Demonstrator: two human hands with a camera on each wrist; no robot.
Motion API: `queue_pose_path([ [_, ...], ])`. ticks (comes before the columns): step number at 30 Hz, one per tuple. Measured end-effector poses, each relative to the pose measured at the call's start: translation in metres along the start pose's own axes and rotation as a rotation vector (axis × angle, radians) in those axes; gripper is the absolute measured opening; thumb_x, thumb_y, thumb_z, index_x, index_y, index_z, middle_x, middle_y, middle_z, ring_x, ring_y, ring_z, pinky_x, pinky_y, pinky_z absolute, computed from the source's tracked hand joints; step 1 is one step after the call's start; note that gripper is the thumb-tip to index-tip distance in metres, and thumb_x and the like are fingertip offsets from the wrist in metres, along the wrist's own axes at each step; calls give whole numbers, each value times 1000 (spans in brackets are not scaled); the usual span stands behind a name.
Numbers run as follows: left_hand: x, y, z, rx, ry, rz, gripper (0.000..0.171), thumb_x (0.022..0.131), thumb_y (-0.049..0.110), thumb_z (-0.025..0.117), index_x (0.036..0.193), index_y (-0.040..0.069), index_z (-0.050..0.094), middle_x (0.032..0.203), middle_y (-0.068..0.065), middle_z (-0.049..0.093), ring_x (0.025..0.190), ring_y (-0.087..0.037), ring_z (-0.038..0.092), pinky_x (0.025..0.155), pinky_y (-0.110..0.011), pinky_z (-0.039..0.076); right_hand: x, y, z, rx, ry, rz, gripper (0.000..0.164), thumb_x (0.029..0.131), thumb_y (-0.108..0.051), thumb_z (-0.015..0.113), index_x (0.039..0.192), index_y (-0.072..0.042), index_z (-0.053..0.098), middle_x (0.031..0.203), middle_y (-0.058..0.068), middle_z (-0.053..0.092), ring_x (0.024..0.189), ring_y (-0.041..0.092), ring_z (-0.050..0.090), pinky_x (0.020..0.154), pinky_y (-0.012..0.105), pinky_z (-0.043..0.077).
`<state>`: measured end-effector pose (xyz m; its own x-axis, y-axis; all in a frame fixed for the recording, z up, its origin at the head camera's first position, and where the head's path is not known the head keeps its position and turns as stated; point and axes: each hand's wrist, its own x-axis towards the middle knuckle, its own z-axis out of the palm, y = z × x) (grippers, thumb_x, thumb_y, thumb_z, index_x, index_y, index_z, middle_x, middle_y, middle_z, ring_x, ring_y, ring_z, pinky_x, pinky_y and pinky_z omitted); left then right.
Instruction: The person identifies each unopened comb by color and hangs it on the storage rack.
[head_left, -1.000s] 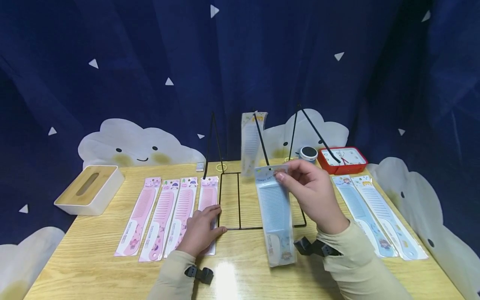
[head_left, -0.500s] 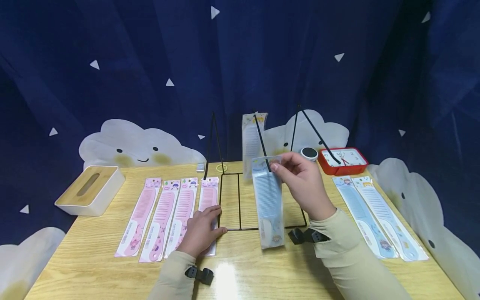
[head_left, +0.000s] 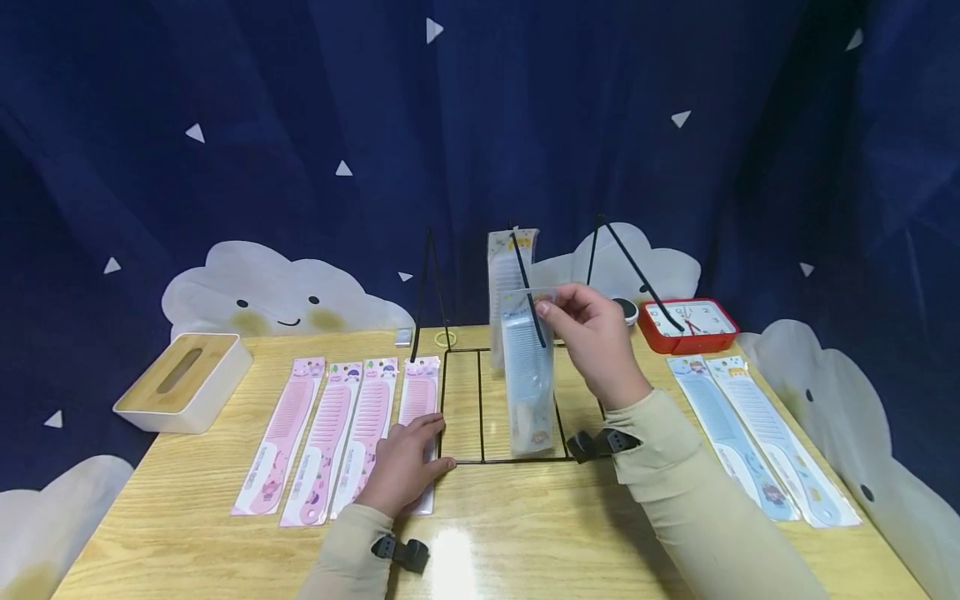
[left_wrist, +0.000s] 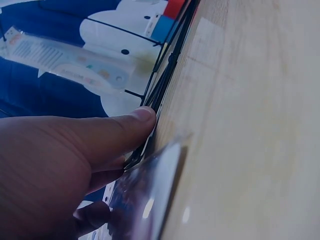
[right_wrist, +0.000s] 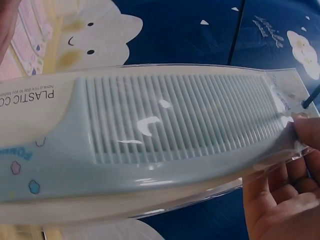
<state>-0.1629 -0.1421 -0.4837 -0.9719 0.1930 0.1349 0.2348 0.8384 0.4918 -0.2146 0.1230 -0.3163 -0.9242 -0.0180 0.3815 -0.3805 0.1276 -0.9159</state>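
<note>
My right hand [head_left: 596,346] pinches the top corner of a blue packaged comb [head_left: 528,375], which hangs upright. In the right wrist view, the tip of a black prong [right_wrist: 311,96] passes through the hole area of its clear wrapper. Farther back on that middle prong [head_left: 526,279] hangs another packaged comb [head_left: 498,287]. My left hand [head_left: 405,467] holds the front left corner of the black wire display rack [head_left: 482,417]. Its thumb [left_wrist: 142,116] lies against the wire, other fingers curled beyond it. Below this hand lies a pink packaged comb [head_left: 420,392], partly covered.
Several pink packaged combs [head_left: 326,425] lie to the left, near a tissue box [head_left: 183,379]. Two blue packaged combs [head_left: 712,408] lie on the right. A red clock [head_left: 693,325] and a white round object [head_left: 626,312] stand behind. The outer rack prongs [head_left: 641,271] stick out forward.
My right hand has moved up, away from me and slightly left with the blue comb, whose wrapper top now sits farther along the middle prong. The left hand keeps its place.
</note>
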Motion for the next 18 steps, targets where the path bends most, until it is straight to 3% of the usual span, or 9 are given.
queue_pose_path([
  [7,-1,1,1,-1,5,3,61,82,35,82,134,7,64,144,-1,56,108,-27,55,79,-43,40,14,4,6,67,26,52,19,97,-9,67,108,6,63,101,2,69,85,13,60,73,25,54],
  [18,-1,2,0,6,11,6,62,82,36,82,134,8,64,144,-1,57,108,-27,55,80,-43,40,38,8,10,26,43,70,21,97,-15,67,111,2,64,106,6,68,88,15,57,71,25,51],
])
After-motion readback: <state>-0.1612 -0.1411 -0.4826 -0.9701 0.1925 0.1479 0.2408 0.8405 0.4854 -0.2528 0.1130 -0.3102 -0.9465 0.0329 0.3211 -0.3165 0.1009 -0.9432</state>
